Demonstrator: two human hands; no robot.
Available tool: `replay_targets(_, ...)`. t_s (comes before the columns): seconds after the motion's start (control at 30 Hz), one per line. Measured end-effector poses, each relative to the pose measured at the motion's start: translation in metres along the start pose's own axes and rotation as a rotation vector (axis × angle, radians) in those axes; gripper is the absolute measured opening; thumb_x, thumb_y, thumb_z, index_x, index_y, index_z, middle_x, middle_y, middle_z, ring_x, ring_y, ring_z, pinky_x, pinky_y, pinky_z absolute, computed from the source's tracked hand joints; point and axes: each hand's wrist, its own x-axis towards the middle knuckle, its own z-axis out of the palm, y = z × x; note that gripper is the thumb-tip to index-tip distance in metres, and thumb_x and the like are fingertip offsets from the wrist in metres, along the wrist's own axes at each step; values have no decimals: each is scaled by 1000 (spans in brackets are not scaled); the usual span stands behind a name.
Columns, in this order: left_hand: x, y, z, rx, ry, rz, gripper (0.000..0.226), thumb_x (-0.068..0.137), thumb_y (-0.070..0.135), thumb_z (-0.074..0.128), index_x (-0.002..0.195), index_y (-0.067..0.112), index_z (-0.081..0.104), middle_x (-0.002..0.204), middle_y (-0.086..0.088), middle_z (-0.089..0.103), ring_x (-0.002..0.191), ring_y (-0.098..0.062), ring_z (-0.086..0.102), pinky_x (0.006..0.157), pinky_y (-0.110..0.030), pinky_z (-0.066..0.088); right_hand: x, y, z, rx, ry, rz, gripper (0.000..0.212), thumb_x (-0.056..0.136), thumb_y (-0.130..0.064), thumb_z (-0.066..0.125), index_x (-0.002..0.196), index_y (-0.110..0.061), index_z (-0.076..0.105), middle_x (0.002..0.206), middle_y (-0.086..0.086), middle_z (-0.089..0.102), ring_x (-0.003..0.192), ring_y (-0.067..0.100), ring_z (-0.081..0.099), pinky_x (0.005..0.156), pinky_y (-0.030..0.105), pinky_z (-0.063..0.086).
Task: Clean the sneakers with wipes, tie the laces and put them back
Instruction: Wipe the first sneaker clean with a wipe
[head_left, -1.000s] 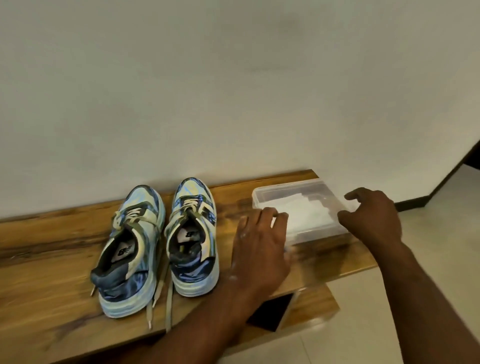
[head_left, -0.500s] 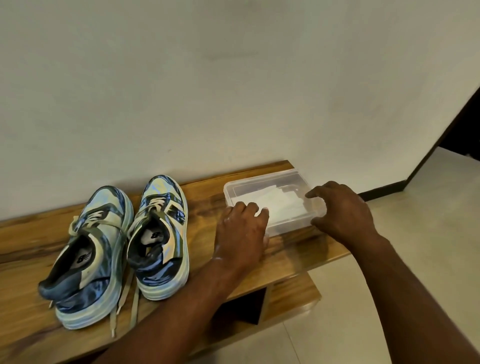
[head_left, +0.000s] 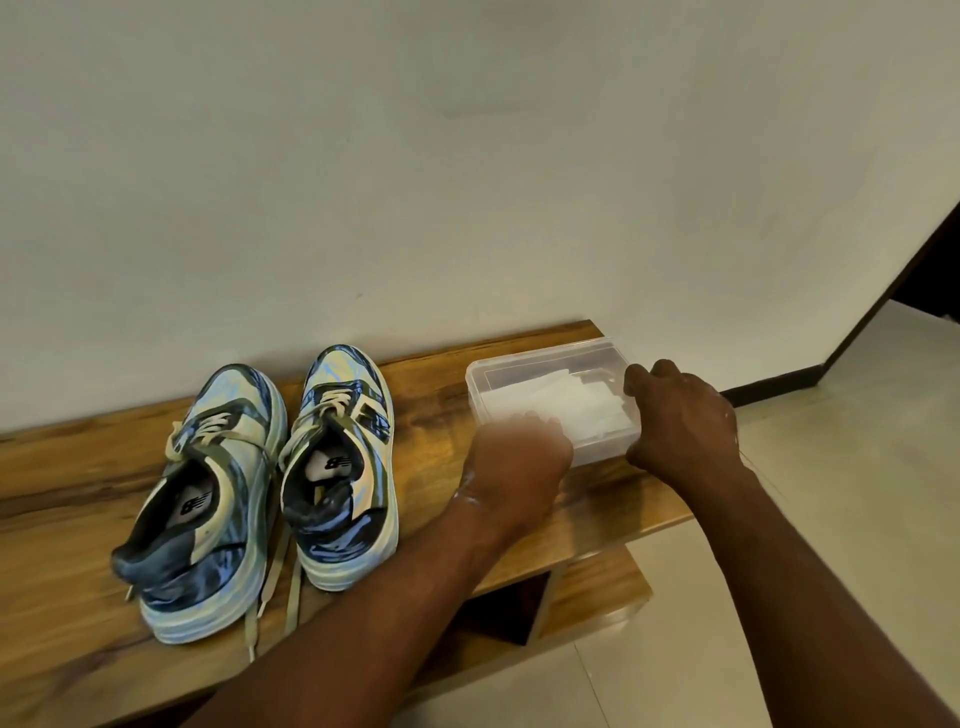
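- Head view: two sneakers stand side by side on a wooden bench (head_left: 78, 519), toes to the wall. The left sneaker (head_left: 208, 499) and the right sneaker (head_left: 345, 467) nearly touch along their inner sides.
- The laces (head_left: 283, 587) are untied; loose ends trail between the heels toward the bench's front edge.
- A clear plastic box (head_left: 519, 366) sits at the bench's right end, well apart from the sneakers, with white wipes (head_left: 566, 402) inside.
- Whether the box has a lid on cannot be told.
- The left hand (head_left: 519, 457) is at the box's near left corner, fingers curled at its rim. The hand is blurred, so I cannot tell whether it grips the rim, presses it or pinches a wipe.
- The right hand (head_left: 680, 421) wraps the box's right end, fingers curled over the top edge and clamped on it.
- Judgement: cleaning has not begun; the step in hand looks like opening the box or drawing out a wipe.
- Risk: the box sits close to the bench's right end, so a hard pull or lift could slide it off if the right hand loosens.
- Risk: wipes tend to cling together, so a pinch may drag out a clump, not one sheet.
- Risk: the trailing laces lie near the left forearm's path and could snag, tugging a sneaker toward the edge.
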Motion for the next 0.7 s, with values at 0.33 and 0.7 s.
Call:
replay_targets(0.33,0,2,-1,-52,41,20,52,55,34,100,94,5,81,75,-11,75,63,-27,73,51,-39,60,-3,-4,-3,-10,-13,7,80,66,-34,92,134,-25,50,117,1,59,105,23,67,82,41,62)
replay_targets(0.7,-1,1,-7,-184,70,19,29,79,35,82,96,11,79,85,-5,77,70,-22,72,65,-35,60,-4,4,0,224,3,62,70,68,-20,91,131,-25,61,128,0,64,109,27,67,89,46,60)
